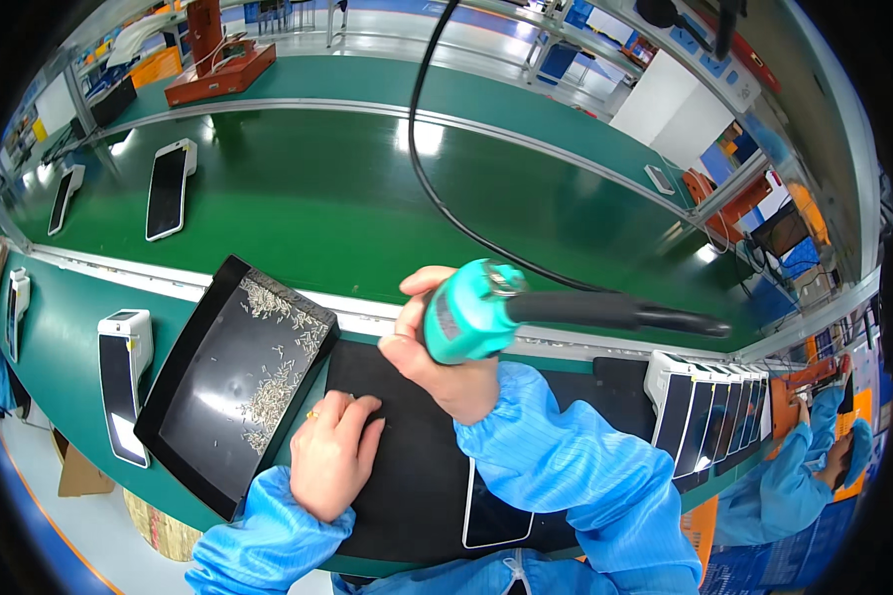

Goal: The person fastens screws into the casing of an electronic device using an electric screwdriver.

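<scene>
So right now my right hand is wrapped tight around a teal electric screwdriver, holding it up over the black mat on the counter, with its black cable looping up and away across the green conveyor belt. My left hand lies loosely curled at the mat's left edge with nothing in it, fingertips just beside the black tray of small screws. A white-edged handheld device lies on the mat, partly under my right sleeve, and a row of similar devices stands off to my right.
</scene>
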Tool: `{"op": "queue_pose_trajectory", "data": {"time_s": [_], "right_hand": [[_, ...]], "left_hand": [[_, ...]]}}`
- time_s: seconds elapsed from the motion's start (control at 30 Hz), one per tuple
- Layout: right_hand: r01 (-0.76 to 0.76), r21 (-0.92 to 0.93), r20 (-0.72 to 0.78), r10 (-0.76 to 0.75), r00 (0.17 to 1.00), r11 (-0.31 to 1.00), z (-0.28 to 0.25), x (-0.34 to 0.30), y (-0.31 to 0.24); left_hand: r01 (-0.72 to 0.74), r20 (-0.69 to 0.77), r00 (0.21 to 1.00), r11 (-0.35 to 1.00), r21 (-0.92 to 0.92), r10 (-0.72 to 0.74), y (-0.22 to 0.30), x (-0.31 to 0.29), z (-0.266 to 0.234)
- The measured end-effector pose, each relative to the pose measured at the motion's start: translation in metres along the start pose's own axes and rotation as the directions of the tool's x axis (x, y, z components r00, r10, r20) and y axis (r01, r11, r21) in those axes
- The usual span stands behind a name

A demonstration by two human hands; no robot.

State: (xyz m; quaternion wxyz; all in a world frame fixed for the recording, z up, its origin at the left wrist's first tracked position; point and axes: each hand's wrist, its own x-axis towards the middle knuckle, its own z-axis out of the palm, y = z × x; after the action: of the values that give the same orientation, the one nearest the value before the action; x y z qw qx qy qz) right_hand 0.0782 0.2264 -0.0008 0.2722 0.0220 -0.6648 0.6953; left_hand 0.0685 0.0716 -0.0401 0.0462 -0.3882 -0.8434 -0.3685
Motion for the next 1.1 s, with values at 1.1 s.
{"op": "queue_pose_trajectory", "data": {"time_s": [1.1], "right_hand": [[0.193, 0.514, -0.008, -0.221, 0.975, 0.836, -0.079, -0.066, -0.125]], "left_hand": [[-0.262, -0.089, 0.959, 0.723, -0.639, 0.268, 0.075, -0.013, 0.013]]}}
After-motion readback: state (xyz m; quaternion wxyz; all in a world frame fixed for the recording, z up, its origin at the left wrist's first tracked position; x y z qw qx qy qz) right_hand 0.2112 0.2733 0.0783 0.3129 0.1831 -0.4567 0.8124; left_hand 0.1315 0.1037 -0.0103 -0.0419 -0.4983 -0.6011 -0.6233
